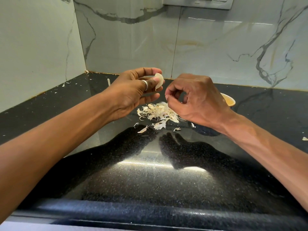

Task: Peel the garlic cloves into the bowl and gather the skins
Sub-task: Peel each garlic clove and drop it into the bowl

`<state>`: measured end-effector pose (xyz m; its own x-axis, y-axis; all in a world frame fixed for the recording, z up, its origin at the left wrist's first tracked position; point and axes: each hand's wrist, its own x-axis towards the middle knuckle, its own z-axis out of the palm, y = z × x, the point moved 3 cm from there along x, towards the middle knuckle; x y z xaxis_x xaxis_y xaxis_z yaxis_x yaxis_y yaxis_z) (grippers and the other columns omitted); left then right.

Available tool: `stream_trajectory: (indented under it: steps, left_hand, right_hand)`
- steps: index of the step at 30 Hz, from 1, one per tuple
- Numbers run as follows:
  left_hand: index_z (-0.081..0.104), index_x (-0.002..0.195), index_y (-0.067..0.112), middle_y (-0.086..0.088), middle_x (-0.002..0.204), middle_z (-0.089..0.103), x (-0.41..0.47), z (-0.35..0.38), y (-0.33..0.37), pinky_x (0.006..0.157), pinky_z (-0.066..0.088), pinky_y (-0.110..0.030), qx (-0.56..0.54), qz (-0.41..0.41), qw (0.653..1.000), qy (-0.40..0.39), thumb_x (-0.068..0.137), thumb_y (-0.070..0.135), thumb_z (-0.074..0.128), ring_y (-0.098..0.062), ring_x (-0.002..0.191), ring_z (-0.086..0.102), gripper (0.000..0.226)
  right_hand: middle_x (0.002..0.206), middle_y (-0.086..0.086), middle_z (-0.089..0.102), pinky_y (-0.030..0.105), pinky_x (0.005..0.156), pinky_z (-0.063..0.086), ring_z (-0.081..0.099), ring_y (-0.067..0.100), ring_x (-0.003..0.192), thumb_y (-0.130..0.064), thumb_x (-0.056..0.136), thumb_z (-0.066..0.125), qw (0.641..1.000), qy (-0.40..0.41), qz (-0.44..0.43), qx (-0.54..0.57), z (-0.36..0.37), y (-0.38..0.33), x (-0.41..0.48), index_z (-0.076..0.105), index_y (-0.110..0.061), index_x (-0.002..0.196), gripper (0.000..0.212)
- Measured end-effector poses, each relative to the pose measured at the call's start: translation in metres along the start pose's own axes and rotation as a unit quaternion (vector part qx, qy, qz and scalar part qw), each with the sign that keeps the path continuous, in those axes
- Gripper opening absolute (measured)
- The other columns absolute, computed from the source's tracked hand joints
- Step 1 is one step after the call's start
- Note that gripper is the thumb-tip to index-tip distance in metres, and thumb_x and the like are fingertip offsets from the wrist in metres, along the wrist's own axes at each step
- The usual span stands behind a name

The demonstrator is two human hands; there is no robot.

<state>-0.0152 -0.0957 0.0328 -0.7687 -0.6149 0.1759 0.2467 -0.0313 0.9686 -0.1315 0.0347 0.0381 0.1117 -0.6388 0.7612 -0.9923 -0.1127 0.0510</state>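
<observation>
My left hand point(133, 90) pinches a pale garlic clove point(159, 80) between thumb and fingers, held above the black counter. My right hand point(196, 100) hovers just right of it, fingers curled with thumb and forefinger tips close together; I see nothing held between them. Below both hands lies a heap of papery garlic skins point(157, 112). A small yellowish bowl point(229, 100) sits behind my right hand, mostly hidden by it.
The black speckled counter point(150, 172) runs into a corner of marble-patterned wall tiles point(200, 47). Stray skin bits lie along the back left edge point(66, 83) and at the far right point(304, 138). The counter's rounded front edge point(150, 212) is near me.
</observation>
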Motion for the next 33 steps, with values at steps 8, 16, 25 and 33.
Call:
stream_trajectory:
  steps: [8, 16, 25, 33]
  left_hand:
    - [0.067, 0.120, 0.009, -0.006, 0.111, 0.070, -0.002, 0.004, -0.003, 0.071, 0.059, -0.024, 0.092, 0.025, 0.994, -0.048, 0.097, 0.007, 0.063, -0.012, 0.097, 0.068, 0.024]
    - [0.071, 0.112, 0.014, 0.002, 0.108, 0.072, -0.002, 0.006, -0.006, 0.074, 0.058, -0.022, 0.202, 0.060, 0.975, -0.073, 0.099, 0.014, 0.061, -0.002, 0.098, 0.065, 0.016]
    - [0.068, 0.122, 0.006, -0.007, 0.112, 0.071, -0.001, 0.005, -0.006, 0.070, 0.059, -0.022, 0.205, 0.047, 0.975, -0.072, 0.100, 0.011, 0.059, -0.006, 0.093, 0.068, 0.023]
    - [0.070, 0.110, 0.000, -0.010, 0.095, 0.068, -0.003, 0.005, -0.007, 0.075, 0.058, -0.018, 0.179, 0.049, 0.981, -0.060, 0.093, 0.008, 0.067, -0.008, 0.080, 0.068, 0.018]
  right_hand:
    - [0.087, -0.002, 0.069, 0.015, 0.072, 0.053, 0.064, 0.008, 0.072, -0.018, 0.091, 0.073, 0.997, 0.012, 0.068, 0.024, -0.001, 0.004, 0.001, 0.070, -0.012, 0.095, 0.008]
    - [0.092, -0.011, 0.065, 0.006, 0.079, 0.051, 0.063, -0.003, 0.080, -0.016, 0.093, 0.072, 0.991, 0.005, 0.113, 0.073, -0.001, 0.007, 0.002, 0.070, -0.012, 0.107, 0.015]
    - [0.087, -0.010, 0.070, 0.025, 0.071, 0.060, 0.069, 0.006, 0.077, -0.019, 0.090, 0.078, 0.982, -0.019, 0.137, 0.127, -0.001, 0.016, 0.002, 0.073, -0.012, 0.098, 0.012]
    - [0.083, -0.007, 0.073, 0.017, 0.069, 0.059, 0.070, 0.006, 0.070, -0.025, 0.085, 0.082, 0.979, -0.024, 0.152, 0.134, -0.002, 0.017, 0.002, 0.075, -0.012, 0.096, 0.019]
